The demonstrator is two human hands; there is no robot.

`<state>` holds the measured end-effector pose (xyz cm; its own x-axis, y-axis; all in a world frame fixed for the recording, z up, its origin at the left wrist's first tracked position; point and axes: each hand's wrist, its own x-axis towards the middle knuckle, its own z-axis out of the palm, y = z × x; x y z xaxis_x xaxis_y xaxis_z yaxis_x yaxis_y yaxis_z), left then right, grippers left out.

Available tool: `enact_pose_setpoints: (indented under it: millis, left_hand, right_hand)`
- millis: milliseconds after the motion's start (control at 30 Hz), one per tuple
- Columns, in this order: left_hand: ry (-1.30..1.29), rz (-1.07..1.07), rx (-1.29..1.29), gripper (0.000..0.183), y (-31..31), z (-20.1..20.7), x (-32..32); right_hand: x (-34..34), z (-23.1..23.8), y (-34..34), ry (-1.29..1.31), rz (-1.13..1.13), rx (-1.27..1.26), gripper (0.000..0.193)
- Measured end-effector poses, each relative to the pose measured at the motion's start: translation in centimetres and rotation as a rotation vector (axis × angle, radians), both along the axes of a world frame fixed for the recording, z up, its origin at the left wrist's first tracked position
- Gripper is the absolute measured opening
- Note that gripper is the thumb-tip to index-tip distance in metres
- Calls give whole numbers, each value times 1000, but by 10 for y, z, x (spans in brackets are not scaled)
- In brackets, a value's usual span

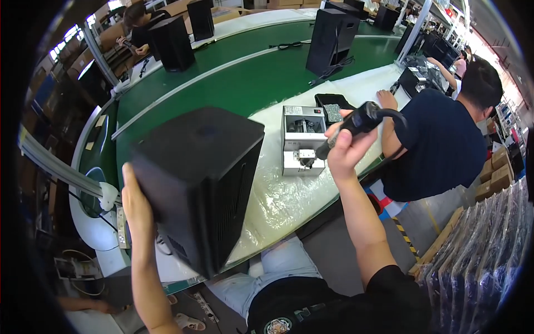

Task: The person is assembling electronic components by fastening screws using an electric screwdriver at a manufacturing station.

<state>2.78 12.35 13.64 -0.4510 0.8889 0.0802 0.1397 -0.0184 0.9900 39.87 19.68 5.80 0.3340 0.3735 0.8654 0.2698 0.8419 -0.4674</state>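
A large black speaker cabinet (194, 161) stands tilted at the near edge of the bench, its left side slightly blurred. My left hand (136, 206) grips it along that left side; some fingers are hidden behind it. Raised at the right, my right hand (350, 153) is closed around a black corded electric screwdriver (364, 118), its nose pointing down and left. That nose is close to a grey-white screw feeder (303, 146) on the plastic-covered bench (272, 203). Behind the feeder lies a black pouch (339, 101) with small metal screws in it.
A green conveyor belt (233, 80) curves past the bench, carrying black cabinets (332, 40) with cables. To my right sits a co-worker in a dark shirt (439, 145). Another person (146, 33) works across the belt. Plastic-wrapped panels (484, 245) stand at lower right.
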Motion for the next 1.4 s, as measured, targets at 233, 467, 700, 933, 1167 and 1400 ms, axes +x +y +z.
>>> enact_pose_setpoints:
  millis: [233,467,700,933,1167,1400]
  left_hand:
    - [220,-219,-231,64,59,0,4]
    - [435,-451,-157,37,100,-72,22]
    - [526,-616,-377,59,48,-51,-7]
    - [480,-497,-313,55,40,-69,2]
    - [507,-479,-334,58,37,-59,5]
    - [496,-474,-322,55,36,-64,4]
  right_hand:
    - [-7,-32,20,-4,94,-108,57]
    - [-22,-8,-5,48,132,-244,51]
    - [-99,114,-8,49,234,9,48]
    - [-219,128,26,35,569,134,45]
    - [-259,109,39,-72,640,68,48]
    - [-268,93,45,-97,662,26,53]
